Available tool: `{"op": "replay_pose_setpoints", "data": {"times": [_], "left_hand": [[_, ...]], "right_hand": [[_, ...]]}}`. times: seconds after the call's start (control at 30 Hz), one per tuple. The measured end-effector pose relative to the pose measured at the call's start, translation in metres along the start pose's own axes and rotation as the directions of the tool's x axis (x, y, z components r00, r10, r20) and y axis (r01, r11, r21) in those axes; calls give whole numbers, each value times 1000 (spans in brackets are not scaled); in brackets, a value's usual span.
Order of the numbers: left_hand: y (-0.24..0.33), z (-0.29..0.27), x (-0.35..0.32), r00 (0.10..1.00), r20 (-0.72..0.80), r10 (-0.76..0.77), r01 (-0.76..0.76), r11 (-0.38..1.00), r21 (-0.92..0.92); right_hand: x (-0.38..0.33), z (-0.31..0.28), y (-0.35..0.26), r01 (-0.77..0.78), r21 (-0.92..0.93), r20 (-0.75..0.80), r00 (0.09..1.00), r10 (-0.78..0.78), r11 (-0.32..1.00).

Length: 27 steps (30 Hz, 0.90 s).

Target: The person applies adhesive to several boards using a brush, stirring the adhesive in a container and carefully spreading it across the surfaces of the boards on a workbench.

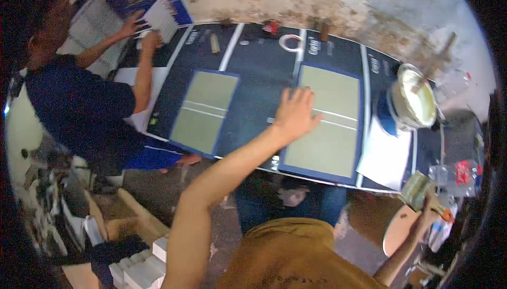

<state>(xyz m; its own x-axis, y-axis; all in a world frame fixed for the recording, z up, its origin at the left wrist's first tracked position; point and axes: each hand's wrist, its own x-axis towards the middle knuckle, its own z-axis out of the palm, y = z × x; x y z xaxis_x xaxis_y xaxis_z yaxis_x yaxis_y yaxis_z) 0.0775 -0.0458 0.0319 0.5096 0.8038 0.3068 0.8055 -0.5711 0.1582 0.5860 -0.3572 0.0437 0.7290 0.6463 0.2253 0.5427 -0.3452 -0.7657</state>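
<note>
My left hand (297, 114) lies with fingers spread on a cover (330, 144) made of grey-green boards with a dark blue border and two pale strips across its middle. Off the table's right front corner, my right hand (430, 204) grips a wide brush (417, 190) with an orange handle end. A smaller, similar cover (204, 109) lies to the left. At the right stands a bucket (405, 104) of creamy white paste, a wooden stick (437, 59) leaning in it. White paper (384, 154) lies beside the larger cover.
A co-worker (79, 93) at the left handles a white ridged stack (158, 22). On the black table (259, 93) are a tape roll (290, 43) and a small red item (271, 28). Clear plastic containers (459, 178) stand at the right. White blocks (140, 268) are stacked below left.
</note>
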Motion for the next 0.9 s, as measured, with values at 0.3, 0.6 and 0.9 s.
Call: {"op": "replay_pose_setpoints", "data": {"times": [0.3, 0.6, 0.9], "left_hand": [[-8, 0, 7, 996, 34, 81, -76, 989, -124], [-7, 9, 9, 990, 77, 119, -110, 988, -105], [-10, 24, 5, 987, 148, 65, -41, 987, -158]], "right_hand": [[19, 1, 27, 24, 95, 103, 994, -34, 995], [37, 11, 33, -21, 125, 109, 994, 7, 992], [29, 24, 8, -74, 227, 51, 997, 64, 971]]}}
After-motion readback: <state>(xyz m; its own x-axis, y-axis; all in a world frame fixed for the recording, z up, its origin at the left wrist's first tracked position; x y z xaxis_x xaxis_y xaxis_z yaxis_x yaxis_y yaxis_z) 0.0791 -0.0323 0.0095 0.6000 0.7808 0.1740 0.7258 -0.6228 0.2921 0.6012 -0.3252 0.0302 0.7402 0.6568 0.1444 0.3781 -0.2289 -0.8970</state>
